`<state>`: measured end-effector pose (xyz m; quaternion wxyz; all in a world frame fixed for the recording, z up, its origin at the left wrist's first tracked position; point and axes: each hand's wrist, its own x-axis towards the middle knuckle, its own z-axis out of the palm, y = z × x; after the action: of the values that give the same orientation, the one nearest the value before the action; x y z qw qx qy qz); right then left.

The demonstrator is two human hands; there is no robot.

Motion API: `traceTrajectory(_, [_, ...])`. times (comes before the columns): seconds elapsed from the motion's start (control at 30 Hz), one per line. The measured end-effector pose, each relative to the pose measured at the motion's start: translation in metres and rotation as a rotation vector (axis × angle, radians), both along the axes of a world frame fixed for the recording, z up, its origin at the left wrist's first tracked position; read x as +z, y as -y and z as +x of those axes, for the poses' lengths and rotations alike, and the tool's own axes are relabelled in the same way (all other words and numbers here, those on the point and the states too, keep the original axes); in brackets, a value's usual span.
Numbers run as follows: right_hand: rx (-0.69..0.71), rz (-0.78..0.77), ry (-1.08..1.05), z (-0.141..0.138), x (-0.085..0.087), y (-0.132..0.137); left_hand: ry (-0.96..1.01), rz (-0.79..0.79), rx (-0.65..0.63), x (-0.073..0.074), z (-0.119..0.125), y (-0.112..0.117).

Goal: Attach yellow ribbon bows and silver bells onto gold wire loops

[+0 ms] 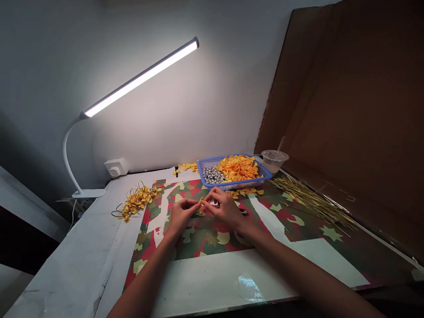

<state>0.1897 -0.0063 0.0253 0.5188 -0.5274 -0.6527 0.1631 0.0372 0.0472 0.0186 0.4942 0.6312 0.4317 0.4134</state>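
At far left, a small tangle of gold ribbon on wire (137,201) lies on the surface (73,269), and looks like the finished part of the work. At centre, the 2 hands are together: the left hand (180,216) and right hand (223,207) pinch a small yellow ribbon piece (201,201) between their fingertips, with open mat (212,243) around them. Beyond, a blue basket (265,175) holds a far larger pile of yellow ribbon (237,168) and silver beads (212,175), seemingly most of the work left. Further right lie a plastic cup (274,160) and gold sticks (311,198), against a cardboard sheet (347,88).
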Motion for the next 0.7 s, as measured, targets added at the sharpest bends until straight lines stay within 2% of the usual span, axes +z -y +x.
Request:
traceTrajectory(0.27, [-0.076,-0.097,0.05,0.0,-0.006,-0.003,-0.004,0.02,0.02,0.001,0.0,0.0])
traceTrajectory(0.57, [-0.007,-0.238,-0.098,0.001,-0.012,-0.01,-0.011,0.025,0.023,0.001,0.0,0.001])
traceTrajectory(0.7, [-0.018,-0.243,-0.136,0.005,-0.01,-0.01,-0.019,0.019,0.024,0.002,0.0,0.002])
